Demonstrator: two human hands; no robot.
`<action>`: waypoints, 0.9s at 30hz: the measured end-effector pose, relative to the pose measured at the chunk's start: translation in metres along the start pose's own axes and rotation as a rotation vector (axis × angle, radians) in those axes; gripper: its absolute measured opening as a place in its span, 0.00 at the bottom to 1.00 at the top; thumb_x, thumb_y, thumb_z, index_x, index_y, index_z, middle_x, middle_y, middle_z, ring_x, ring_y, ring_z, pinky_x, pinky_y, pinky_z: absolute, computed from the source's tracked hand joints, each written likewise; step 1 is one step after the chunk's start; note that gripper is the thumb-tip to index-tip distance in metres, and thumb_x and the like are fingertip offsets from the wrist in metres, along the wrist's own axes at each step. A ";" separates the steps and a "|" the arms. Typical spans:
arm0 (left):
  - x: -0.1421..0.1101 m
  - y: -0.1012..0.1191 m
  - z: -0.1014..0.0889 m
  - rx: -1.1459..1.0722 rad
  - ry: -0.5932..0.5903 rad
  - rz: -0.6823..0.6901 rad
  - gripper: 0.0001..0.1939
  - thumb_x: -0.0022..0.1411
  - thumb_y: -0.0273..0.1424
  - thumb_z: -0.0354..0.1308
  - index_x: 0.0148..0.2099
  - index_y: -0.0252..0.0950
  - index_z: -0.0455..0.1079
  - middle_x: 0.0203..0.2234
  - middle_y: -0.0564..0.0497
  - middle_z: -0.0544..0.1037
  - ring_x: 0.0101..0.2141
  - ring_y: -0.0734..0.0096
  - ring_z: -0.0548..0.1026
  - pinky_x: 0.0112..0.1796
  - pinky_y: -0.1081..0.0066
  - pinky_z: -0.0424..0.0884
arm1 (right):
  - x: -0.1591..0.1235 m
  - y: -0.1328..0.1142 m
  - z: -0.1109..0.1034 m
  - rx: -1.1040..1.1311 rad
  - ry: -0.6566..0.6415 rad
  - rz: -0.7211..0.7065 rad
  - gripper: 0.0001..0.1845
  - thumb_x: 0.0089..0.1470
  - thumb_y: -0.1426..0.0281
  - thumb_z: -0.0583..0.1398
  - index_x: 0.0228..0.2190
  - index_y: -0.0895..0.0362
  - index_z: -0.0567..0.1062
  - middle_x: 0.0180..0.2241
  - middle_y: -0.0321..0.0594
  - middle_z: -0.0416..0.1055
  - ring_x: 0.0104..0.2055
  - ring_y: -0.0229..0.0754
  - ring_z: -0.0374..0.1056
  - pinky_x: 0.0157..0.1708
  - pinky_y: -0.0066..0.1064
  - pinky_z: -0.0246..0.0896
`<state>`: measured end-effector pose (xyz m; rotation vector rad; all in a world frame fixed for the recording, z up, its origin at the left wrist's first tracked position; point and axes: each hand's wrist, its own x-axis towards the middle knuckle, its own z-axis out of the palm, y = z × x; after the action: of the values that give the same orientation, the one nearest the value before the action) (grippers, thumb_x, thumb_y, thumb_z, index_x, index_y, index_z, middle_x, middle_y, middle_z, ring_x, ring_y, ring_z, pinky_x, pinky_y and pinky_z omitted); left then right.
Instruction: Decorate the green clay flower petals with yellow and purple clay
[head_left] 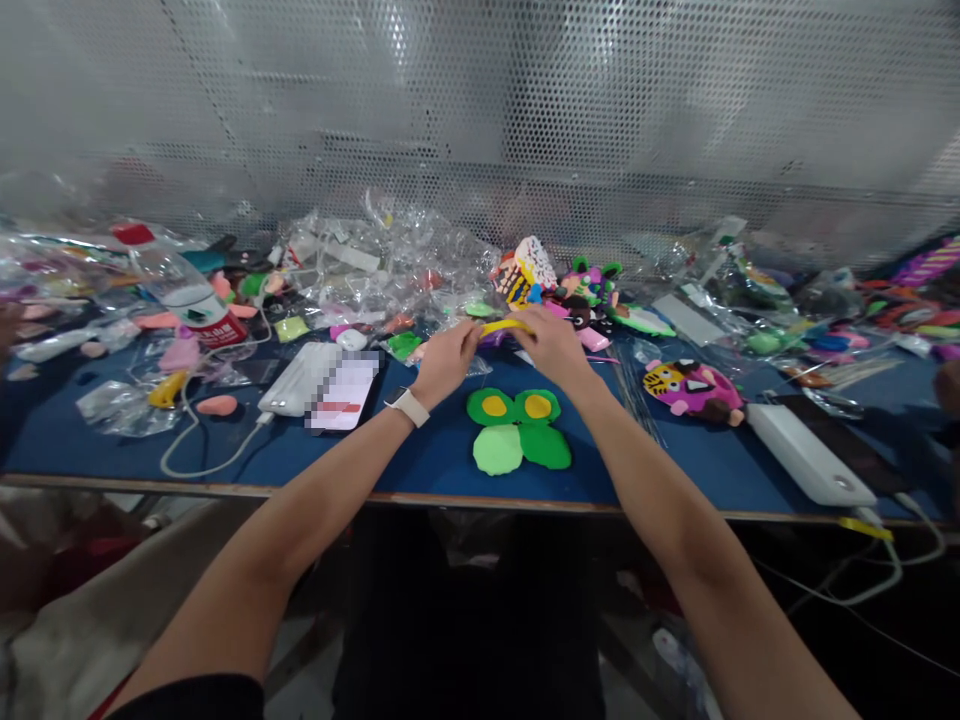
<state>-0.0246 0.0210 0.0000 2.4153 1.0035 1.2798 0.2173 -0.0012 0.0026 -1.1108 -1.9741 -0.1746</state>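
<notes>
A strip of yellow clay (504, 326) stretches between my two hands, above the blue tabletop. My left hand (448, 358), with a pale watch band on its wrist, pinches the strip's left end. At the other end, my right hand (553, 345) is closed on it with bent fingers. Closer to me lies a flat clay shape (546, 447) with several rounded lobes in light and dark green. Two yellow ovals (493, 405) sit on its upper lobes.
Left of my arms lie a phone (346, 392), a white power bank (300, 378) with a cable, and a red-capped bottle (199, 305). Crumpled clear wrappers (420, 255) and colourful clay figures (529, 272) line the back. A pink clay figure (694, 390) and another power bank (810, 455) lie right.
</notes>
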 end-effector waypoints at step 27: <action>-0.001 0.008 0.015 -0.294 -0.110 -0.029 0.20 0.83 0.37 0.46 0.61 0.35 0.75 0.40 0.43 0.83 0.38 0.61 0.81 0.47 0.61 0.78 | 0.002 -0.024 0.014 0.000 -0.094 -0.022 0.11 0.72 0.65 0.62 0.51 0.52 0.83 0.47 0.47 0.84 0.49 0.55 0.80 0.50 0.43 0.75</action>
<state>-0.0092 0.0164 -0.0058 2.2122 0.7583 1.1778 0.1900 -0.0079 0.0013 -1.1155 -2.0701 -0.1366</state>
